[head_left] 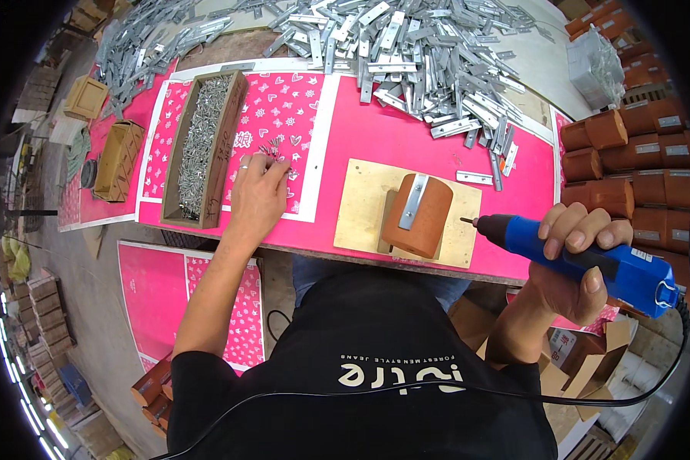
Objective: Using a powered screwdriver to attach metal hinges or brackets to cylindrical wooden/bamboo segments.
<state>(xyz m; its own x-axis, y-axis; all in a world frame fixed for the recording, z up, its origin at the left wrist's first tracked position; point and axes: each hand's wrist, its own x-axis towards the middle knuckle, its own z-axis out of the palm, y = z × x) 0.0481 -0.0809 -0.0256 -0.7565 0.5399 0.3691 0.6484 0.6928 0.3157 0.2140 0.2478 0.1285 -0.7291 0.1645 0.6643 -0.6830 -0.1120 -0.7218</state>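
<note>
My right hand [583, 253] is wrapped round a blue and black electric screwdriver [548, 239], its bit pointing left. The bit's tip is apart from a terracotta-coloured cylinder [435, 211] lying on a light wooden board [356, 195]. A silver metal strip with holes [415, 201] lies along the cylinder's upper side; a screw head shows in it. My left hand [259, 192] rests on the pink patterned sheet [272, 100], fingers bent in at a small heap of loose screws [272, 146]. A silvery screw [292, 175] shows at its fingertips, partly hidden.
A long wooden tray [221, 165] full of screws stands left of my left hand. Metal strips [406, 54] are heaped at the table's far side. Terracotta-coloured cylinders [652, 153] are stacked at right. A black cable [514, 396] crosses my body. An open box [120, 161] stands far left.
</note>
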